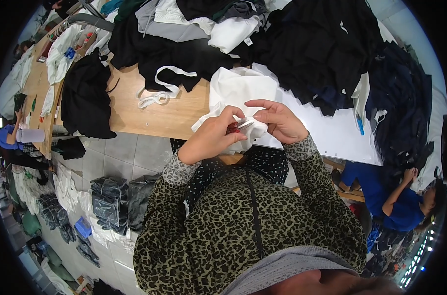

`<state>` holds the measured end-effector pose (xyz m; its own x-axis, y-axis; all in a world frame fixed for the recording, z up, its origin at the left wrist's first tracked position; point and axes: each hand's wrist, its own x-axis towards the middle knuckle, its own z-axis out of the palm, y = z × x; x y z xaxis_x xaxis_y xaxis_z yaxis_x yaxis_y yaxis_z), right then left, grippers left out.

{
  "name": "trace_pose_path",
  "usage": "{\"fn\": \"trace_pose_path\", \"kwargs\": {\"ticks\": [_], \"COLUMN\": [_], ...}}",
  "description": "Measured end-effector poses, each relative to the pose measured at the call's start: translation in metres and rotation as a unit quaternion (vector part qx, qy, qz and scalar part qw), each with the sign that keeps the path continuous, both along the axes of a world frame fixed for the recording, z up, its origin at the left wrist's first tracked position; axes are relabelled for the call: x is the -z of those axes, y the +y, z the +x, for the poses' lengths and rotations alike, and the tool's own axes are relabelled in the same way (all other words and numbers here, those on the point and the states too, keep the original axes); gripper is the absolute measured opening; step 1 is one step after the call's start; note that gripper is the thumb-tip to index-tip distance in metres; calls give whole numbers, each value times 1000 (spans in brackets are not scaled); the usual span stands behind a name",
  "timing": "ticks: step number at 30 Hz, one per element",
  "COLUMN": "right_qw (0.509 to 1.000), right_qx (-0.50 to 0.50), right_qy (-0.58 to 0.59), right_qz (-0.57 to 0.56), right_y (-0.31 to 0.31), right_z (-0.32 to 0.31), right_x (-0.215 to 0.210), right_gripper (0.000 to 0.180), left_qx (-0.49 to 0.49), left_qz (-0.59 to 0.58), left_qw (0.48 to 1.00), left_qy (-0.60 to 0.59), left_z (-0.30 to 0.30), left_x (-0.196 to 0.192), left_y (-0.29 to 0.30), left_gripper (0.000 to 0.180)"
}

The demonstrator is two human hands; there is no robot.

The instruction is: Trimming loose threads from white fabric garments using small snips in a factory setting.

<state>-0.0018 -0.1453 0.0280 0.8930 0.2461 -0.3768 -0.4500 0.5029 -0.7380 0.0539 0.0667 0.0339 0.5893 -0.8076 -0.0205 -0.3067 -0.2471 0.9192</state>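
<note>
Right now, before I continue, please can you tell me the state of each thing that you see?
Left hand: closed around red-handled snips
Snips: held; blades too small to judge
Right hand: index finger extended, beside the snips; grip unclear
White cloth: unfolded, rumpled
White strap: loose, looped
Black garment: crumpled
Dark packages: stacked

The left hand (209, 135) holds red-handled snips (232, 128) beside the right hand (283, 125), over white cloth (242, 89).
</note>
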Motion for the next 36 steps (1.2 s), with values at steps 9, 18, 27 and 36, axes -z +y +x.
{"fn": "trace_pose_path", "kwargs": {"ticks": [9,18,27,36], "right_qw": [1000,999,999,979], "right_qx": [-9,-14,-3,-60], "right_qy": [1,-4,-7,-87], "right_qz": [-15,-36,-44,-176], "right_y": [1,0,1,-8], "right_z": [2,3,2,-1], "right_x": [-1,-2,-2,-11], "right_gripper": [34,34,34,33], "left_qx": [19,8,-81,-120], "left_qz": [22,17,-127,-222], "left_qw": [999,999,980,880], "left_qy": [-16,-39,132,403], "left_z": [1,1,6,2], "left_x": [-2,-1,12,9], "left_y": [0,-1,-5,-4], "left_gripper": [38,36,46,56]}}
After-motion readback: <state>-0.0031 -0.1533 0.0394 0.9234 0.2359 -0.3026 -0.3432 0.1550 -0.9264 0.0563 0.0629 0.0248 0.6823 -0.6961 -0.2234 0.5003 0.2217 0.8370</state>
